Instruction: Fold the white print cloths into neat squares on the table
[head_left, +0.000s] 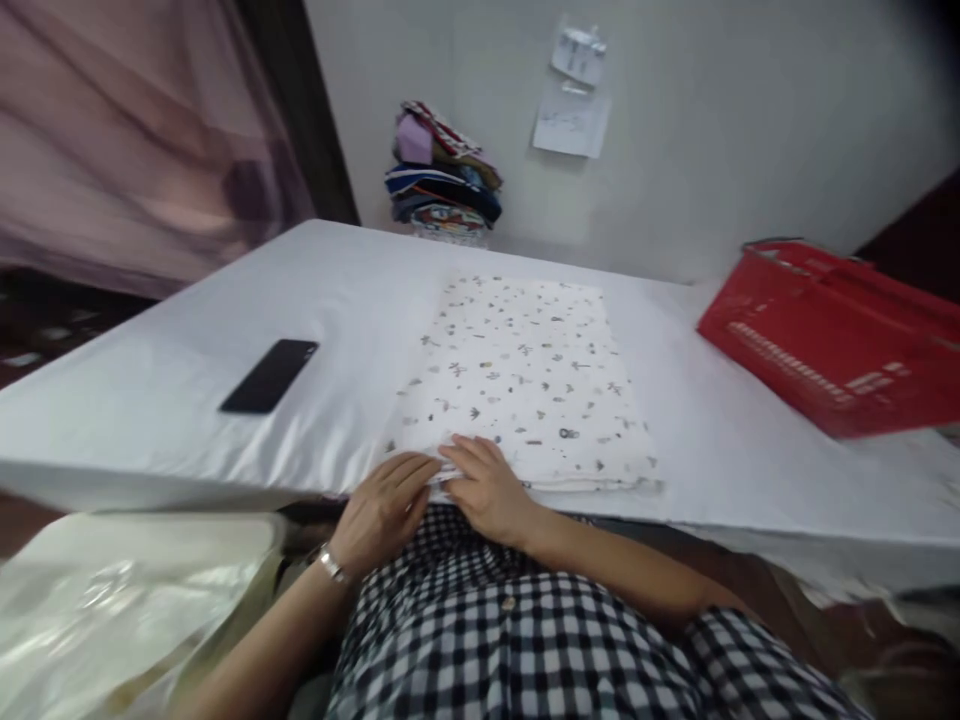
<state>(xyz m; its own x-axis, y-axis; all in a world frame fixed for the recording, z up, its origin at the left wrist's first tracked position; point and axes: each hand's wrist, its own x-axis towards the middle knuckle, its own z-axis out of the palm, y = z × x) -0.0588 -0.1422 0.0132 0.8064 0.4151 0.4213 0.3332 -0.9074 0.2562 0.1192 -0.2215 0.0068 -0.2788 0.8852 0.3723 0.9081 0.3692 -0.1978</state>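
Observation:
A white cloth (517, 370) with small printed motifs lies on the table, folded into a flat rectangle of several layers. At its near edge, left of the middle, my two hands almost meet. My left hand (386, 505) curls its fingers over that edge, with the thumb low beside it. Close by, my right hand (487, 490) grips the same edge, its fingers on top of the fabric. The bit of cloth between the fingers is mostly hidden.
A black phone (270, 376) lies on the white-covered table (352, 290) to the left. A red basket (832, 335) stands at the right. Folded clothes (446, 170) are stacked by the wall. At lower left is a pale seat with clear plastic (127, 590).

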